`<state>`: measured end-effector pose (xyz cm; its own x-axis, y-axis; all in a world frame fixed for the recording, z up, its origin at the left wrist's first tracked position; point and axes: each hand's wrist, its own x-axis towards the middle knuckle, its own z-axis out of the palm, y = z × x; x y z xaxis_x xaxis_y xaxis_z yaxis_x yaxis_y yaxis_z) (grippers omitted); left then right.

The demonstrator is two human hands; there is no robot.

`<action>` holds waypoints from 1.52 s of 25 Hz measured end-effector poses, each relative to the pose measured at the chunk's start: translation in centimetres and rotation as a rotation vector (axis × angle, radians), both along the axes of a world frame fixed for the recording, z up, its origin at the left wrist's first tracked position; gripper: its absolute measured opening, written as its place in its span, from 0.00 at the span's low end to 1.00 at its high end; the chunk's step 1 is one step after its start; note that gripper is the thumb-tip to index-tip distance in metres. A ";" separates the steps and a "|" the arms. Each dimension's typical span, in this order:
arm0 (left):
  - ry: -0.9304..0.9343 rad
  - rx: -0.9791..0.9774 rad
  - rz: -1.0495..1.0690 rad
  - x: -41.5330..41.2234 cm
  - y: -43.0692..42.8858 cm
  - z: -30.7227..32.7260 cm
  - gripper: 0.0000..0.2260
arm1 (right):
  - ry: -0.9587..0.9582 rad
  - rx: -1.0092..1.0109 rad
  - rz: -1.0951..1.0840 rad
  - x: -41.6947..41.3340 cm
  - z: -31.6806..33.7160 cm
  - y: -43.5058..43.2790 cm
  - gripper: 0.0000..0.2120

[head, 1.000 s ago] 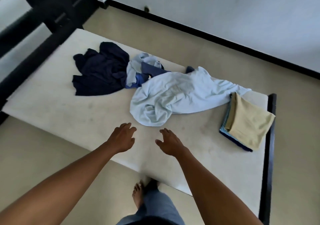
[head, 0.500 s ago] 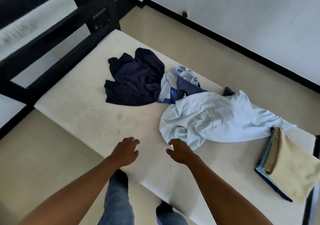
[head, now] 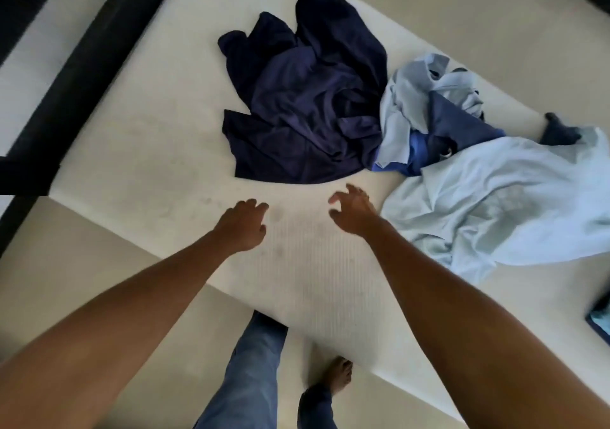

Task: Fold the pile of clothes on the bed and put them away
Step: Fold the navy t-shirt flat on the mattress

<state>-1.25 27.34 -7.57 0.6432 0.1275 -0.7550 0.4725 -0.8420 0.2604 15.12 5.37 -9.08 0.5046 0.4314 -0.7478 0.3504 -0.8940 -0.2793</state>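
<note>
Crumpled garment [head: 307, 98] laid on the bed [head: 148, 131], small bundle [head: 429, 105] set touching its right side, spread shirt [head: 511, 197] laid right of and before the bundle, sock [head: 559, 131] behind the shirt, folded stack [head: 600, 323] at the right edge, left hand [head: 242, 227] and right hand [head: 353, 211] held before the garment.

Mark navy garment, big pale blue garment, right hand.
navy garment [head: 307, 108]: head view, crumpled middle.
big pale blue garment [head: 501, 204]: head view, flat middle.
right hand [head: 355, 213]: head view, back of hand.

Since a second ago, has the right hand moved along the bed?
Yes. The right hand has gone left, past the edge of the light blue shirt, and is now just below the navy garment, holding nothing.
</note>
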 end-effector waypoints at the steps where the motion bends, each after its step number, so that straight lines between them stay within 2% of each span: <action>1: -0.018 0.025 0.017 0.4 1.9 -0.8 0.26 | -0.057 -0.002 0.048 1.5 -0.8 2.4 0.16; 4: -0.036 0.057 0.071 0.9 5.1 -2.3 0.25 | -0.096 -0.175 0.238 6.0 -2.9 7.1 0.18; 6: -0.024 0.055 0.089 0.4 6.0 -2.9 0.25 | -0.069 -0.329 0.301 6.7 -4.1 8.4 0.23; 7: -0.022 0.053 0.085 -0.1 6.2 -3.0 0.25 | -0.078 -0.328 0.292 6.3 -4.2 8.4 0.24; 9: -0.018 0.034 0.088 -1.4 6.2 -2.5 0.24 | -0.080 -0.185 0.206 5.1 -3.1 7.7 0.21; 12: -0.004 0.002 0.069 -2.0 5.3 -0.7 0.24 | -0.055 0.075 -0.096 4.6 1.4 5.9 0.07; 13: -0.015 0.000 0.056 -1.6 4.9 0.4 0.24 | -0.010 0.130 -0.191 4.6 3.7 5.5 0.05; 15: -0.072 -0.012 0.051 -0.4 3.6 3.4 0.25 | 0.078 0.222 -0.298 3.8 8.4 5.1 0.07; 19: -0.328 -0.189 0.119 2.9 -0.5 10.8 0.31 | 0.102 0.431 -0.361 0.5 14.9 4.7 0.04; 21: -0.489 -0.273 0.179 4.1 -3.2 14.6 0.26 | 0.115 0.573 -0.461 -0.2 18.4 4.3 0.03; 23: -0.630 -0.238 0.300 4.6 -6.4 19.2 0.17 | 0.124 0.701 -0.554 -0.4 23.1 3.3 0.06; 25: -0.788 -0.179 0.403 5.1 -9.4 23.6 0.09 | 0.121 0.823 -0.593 -0.1 28.4 1.6 0.09; 27: -0.919 -0.145 0.412 5.1 -12.5 28.4 0.03 | 0.080 0.940 -0.614 -0.2 34.2 -1.2 0.10; 28: -0.952 -0.137 0.406 5.3 -13.4 30.6 0.03 | 0.061 0.991 -0.621 -0.1 36.4 -2.3 0.10; 32: -1.020 -0.124 0.363 5.6 -16.8 40.2 0.13 | 0.039 1.214 -0.667 -0.9 44.8 -8.7 0.07; 35: -1.067 -0.169 0.327 4.9 -18.8 45.8 0.17 | -0.056 1.220 -0.550 -2.3 47.5 -13.2 0.22; 36: -1.072 -0.201 0.317 4.5 -19.3 47.1 0.18 | -0.091 1.177 -0.497 -2.8 47.6 -14.4 0.24; 38: -1.075 -0.287 0.286 3.4 -20.0 49.6 0.13 | -0.094 1.088 -0.411 -3.0 47.4 -16.7 0.15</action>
<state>2.19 7.30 42.03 0.9480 0.2847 0.1424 0.0538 -0.5844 0.8097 12.08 -11.35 38.29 0.7890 0.6134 -0.0360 0.1506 -0.2498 -0.9565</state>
